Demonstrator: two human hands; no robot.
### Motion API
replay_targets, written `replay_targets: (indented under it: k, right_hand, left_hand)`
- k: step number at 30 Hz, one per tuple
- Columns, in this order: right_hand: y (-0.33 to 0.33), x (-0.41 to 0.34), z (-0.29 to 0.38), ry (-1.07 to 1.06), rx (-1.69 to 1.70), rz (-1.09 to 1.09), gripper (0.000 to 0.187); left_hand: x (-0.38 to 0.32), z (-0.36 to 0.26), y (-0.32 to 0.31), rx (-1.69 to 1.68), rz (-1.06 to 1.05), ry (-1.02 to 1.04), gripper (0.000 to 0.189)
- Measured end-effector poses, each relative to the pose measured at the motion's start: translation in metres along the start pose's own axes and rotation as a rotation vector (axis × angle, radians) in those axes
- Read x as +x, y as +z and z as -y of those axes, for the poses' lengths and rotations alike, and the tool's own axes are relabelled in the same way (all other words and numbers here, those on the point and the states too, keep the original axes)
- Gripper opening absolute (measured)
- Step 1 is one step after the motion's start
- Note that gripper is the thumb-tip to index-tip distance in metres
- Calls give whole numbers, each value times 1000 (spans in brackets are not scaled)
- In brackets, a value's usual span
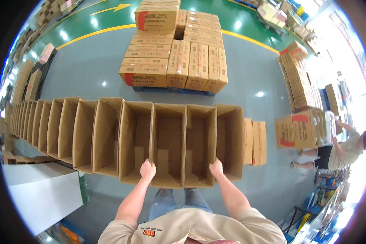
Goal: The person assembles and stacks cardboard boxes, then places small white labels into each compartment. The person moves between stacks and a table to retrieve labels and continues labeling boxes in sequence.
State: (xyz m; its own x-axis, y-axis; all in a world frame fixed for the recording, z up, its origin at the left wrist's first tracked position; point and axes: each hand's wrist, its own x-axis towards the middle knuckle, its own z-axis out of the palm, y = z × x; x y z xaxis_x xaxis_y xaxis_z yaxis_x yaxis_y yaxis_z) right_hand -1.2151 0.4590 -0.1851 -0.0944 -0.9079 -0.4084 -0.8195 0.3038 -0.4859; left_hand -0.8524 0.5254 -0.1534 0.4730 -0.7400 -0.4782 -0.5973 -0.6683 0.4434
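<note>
A long row of open-topped cardboard boxes [169, 122] crosses in front of my body, standing side by side. The ones nearest me look hollow, with bare brown inner walls. My left hand [148, 169] grips the near end of the upright walls where two neighbouring boxes meet. Two boxes further right, my right hand [216, 168] holds a similar wall seam, beside the last open box [229, 137] of the row. Both sets of fingers are partly hidden by the cardboard. Just past that end lie two closed, taped cartons [259, 143].
Stacked super glue cartons [149, 71] fill a blue pallet [158, 89] beyond the row. A white-topped table [48, 195] stands at lower left. To the right, a co-worker [335, 152] is near more cartons [296, 129]. Yellow lines [94, 32] edge a green floor lane.
</note>
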Motion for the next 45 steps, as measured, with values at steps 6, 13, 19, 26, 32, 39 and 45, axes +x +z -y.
replay_targets:
  k: [6, 13, 19, 26, 32, 39, 45]
  right_hand:
    - [-21, -2, -5, 34, 27, 130, 58]
    - [-89, -67, -37, -308, -167, 354, 82]
    - [-73, -76, -89, -438, -521, 325, 23]
    - [-57, -82, -102, -488, -475, 293, 13]
    - [-82, -84, -85, -611, -333, 284, 33]
    - [-99, -131, -38, -685, -79, -49, 66]
    - [-36, -157, 37, -673, 21, 258, 41]
  left_hand:
    - [-29, -42, -1, 141, -309, 329, 80]
    - [-141, -83, 30, 467, 261, 797, 87]
    - [-161, -88, 58, 530, 194, 733, 81]
    - [-176, -75, 49, 475, 109, 693, 79]
    - [-207, -26, 41, 363, 38, 502, 77]
    - [-270, 100, 28, 136, 112, -131, 71]
    - [-345, 224, 69, -155, 251, -478, 60]
